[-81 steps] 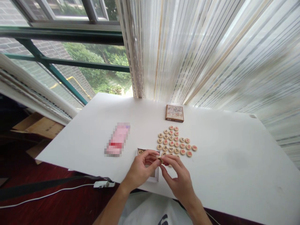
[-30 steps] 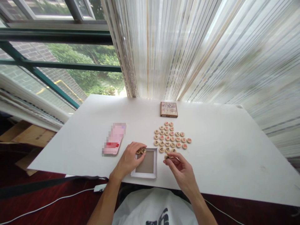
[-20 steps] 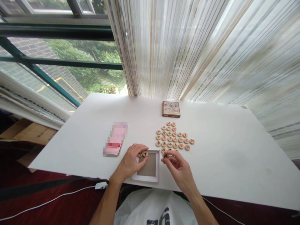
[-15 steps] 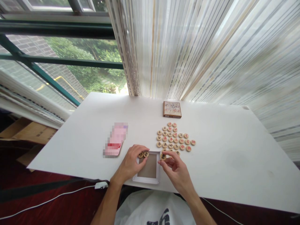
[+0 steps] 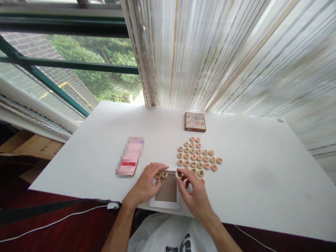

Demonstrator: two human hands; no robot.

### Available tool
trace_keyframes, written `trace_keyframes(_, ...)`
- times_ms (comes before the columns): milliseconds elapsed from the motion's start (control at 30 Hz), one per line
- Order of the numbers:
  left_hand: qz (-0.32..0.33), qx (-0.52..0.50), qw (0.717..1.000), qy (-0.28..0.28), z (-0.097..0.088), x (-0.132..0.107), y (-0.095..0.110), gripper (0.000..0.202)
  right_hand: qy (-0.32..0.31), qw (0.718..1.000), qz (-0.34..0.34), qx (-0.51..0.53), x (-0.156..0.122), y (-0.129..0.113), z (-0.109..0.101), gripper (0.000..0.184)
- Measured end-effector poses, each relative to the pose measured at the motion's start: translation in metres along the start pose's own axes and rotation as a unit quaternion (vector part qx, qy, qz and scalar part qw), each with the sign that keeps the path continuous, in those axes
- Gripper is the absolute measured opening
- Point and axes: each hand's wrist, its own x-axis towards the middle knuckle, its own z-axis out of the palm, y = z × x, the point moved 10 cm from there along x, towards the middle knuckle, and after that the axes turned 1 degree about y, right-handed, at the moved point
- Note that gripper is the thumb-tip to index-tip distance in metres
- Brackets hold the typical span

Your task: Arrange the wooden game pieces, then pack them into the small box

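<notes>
A shallow white open box (image 5: 165, 204) lies in front of me at the table's near edge, its bare grey-brown bottom showing. My left hand (image 5: 145, 183) curls over its far left corner, thumb and fingers around a round wooden Chinese chess piece (image 5: 158, 174) with a dark character. Beside that, a second Chinese chess piece (image 5: 164, 174) sits in the box, apart from the thumb. Between thumb and index finger, my right hand (image 5: 194, 190) pinches a third Chinese chess piece (image 5: 179, 174) at the box's far right corner. More loose chess pieces (image 5: 200, 165), with red or black characters, lie beyond this hand, a few partly hidden by it.
A brown printed chess box (image 5: 195, 122) lies farther back on the white table (image 5: 249, 164). To the left is a pink phone-shaped item (image 5: 130, 155), blurred by pixels. A striped curtain (image 5: 199, 52) and a window stand behind the table. A white cable (image 5: 65, 218) runs at lower left.
My right hand has moved left with its chess piece, from just outside the box's right wall to its far right corner. The left hand's thumb has drawn back from the second piece.
</notes>
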Motion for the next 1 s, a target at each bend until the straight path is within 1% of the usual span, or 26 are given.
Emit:
trace_keyframes(200,0.000,-0.004,1.000,0.008,0.000,0.001,0.001,0.061,-0.011,0.999,-0.022,-0.034,-0.004,-0.002,0.009,0.033)
trace_keyframes(300,-0.007,-0.006,1.000,0.013,0.000,0.001,0.001,0.053,-0.018,0.998,-0.027,-0.050,-0.004,-0.002,0.013,0.031)
trace_keyframes(433,-0.012,-0.008,1.000,0.020,-0.001,0.002,-0.001,0.042,-0.011,0.997,-0.037,-0.060,-0.004,-0.004,0.016,0.031)
trace_keyframes(533,-0.012,-0.010,1.000,0.019,0.000,0.002,-0.002,0.037,-0.011,0.998,-0.036,-0.057,-0.004,-0.003,0.018,0.031)
trace_keyframes(700,-0.012,-0.011,1.000,0.018,0.001,0.002,-0.003,0.035,-0.005,0.997,-0.035,-0.062,-0.003,-0.002,0.019,0.030)
trace_keyframes(900,-0.006,-0.006,1.000,0.022,0.002,0.003,-0.003,0.036,0.014,0.994,-0.059,-0.087,-0.003,-0.009,0.015,0.033)
trace_keyframes(1000,-0.004,0.001,1.000,0.023,0.003,0.003,-0.003,0.033,0.015,0.992,-0.072,-0.105,-0.003,-0.014,0.014,0.027)
